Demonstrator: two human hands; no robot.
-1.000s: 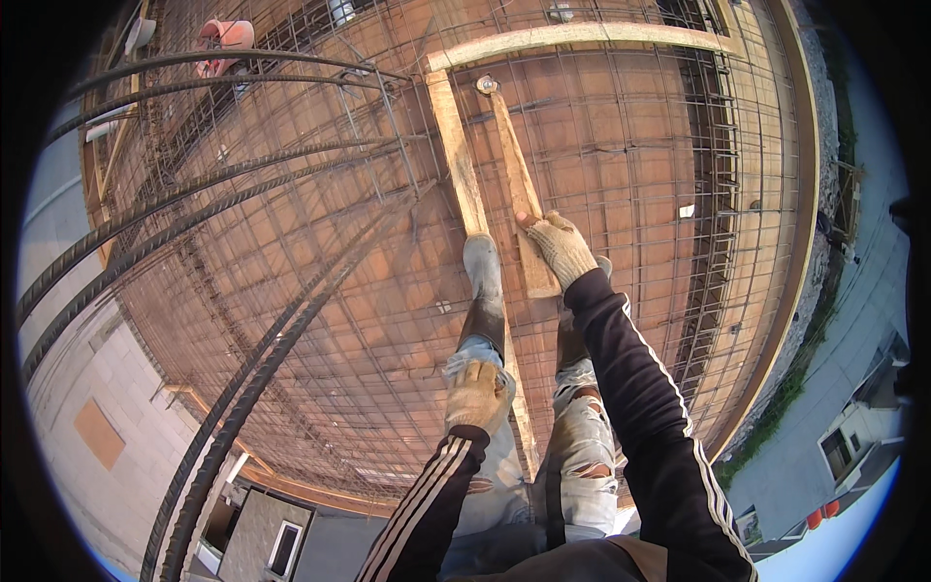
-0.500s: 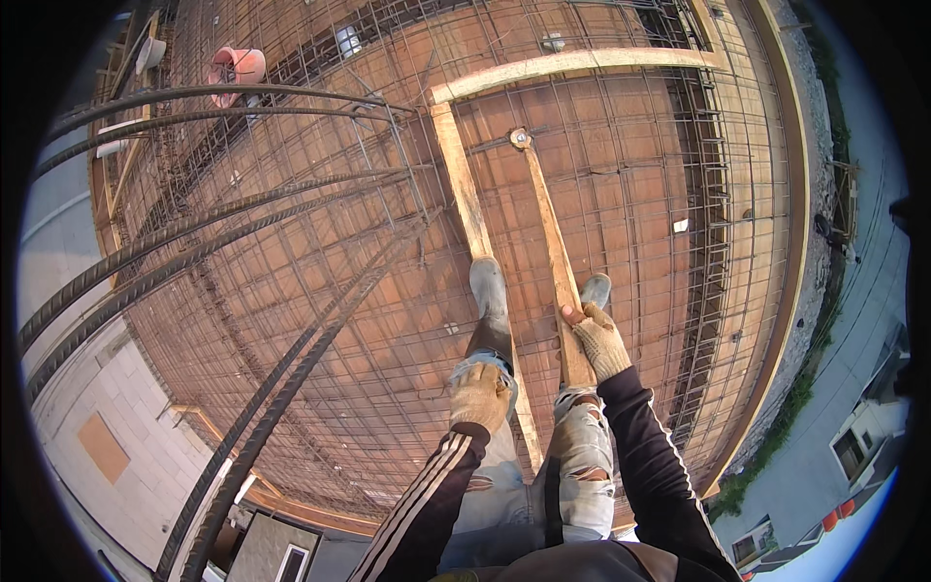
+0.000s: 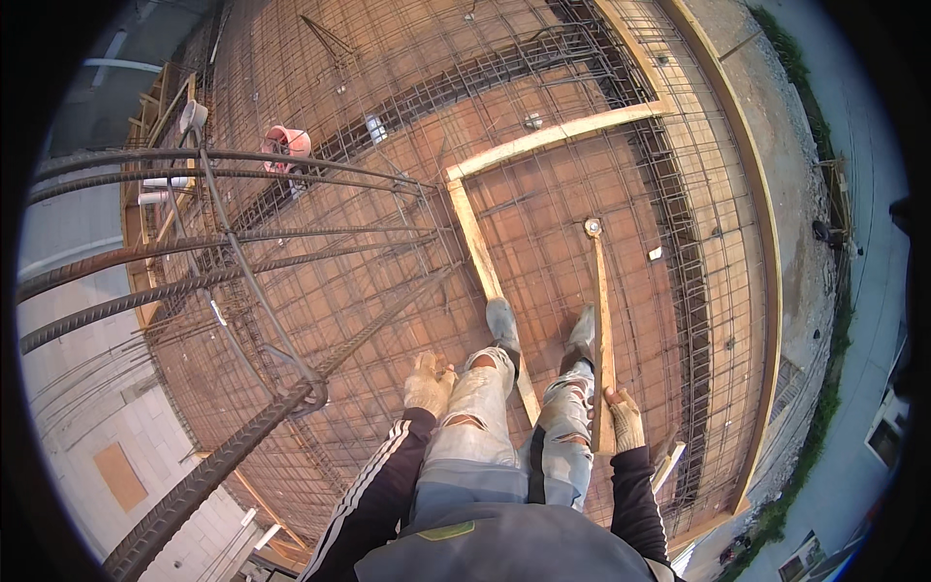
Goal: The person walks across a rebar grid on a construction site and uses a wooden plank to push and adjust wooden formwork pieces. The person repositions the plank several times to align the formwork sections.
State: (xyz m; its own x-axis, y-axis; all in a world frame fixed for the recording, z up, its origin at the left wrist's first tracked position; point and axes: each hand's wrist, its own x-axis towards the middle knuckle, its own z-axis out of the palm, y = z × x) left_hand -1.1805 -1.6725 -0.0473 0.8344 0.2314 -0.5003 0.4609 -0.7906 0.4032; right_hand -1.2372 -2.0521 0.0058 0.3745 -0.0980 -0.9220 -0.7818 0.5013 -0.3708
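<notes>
My right hand, in a pale knitted fingerless glove, grips a long wooden stick near its wider near end, beside my right knee. The stick points away from me; its far end carries a small round pale piece over the rebar mesh. My left hand, gloved alike, hangs by my left knee with thumb and fingers apart, holding nothing. Two wooden planks meet in a corner ahead: a long plank runs back under my left boot, and a cross plank lies beyond.
Thick ribbed rebars rise at my left, one with a bent hook and ring close by. A pink bucket lies at the far left. Timber edging bounds the right side, with a drop to gravel beyond. A block wall stands lower left.
My view has shifted and I stand more upright. My left hand has moved outward, away from my shin. The stick, still in my right hand, now points straighter ahead and sits further right.
</notes>
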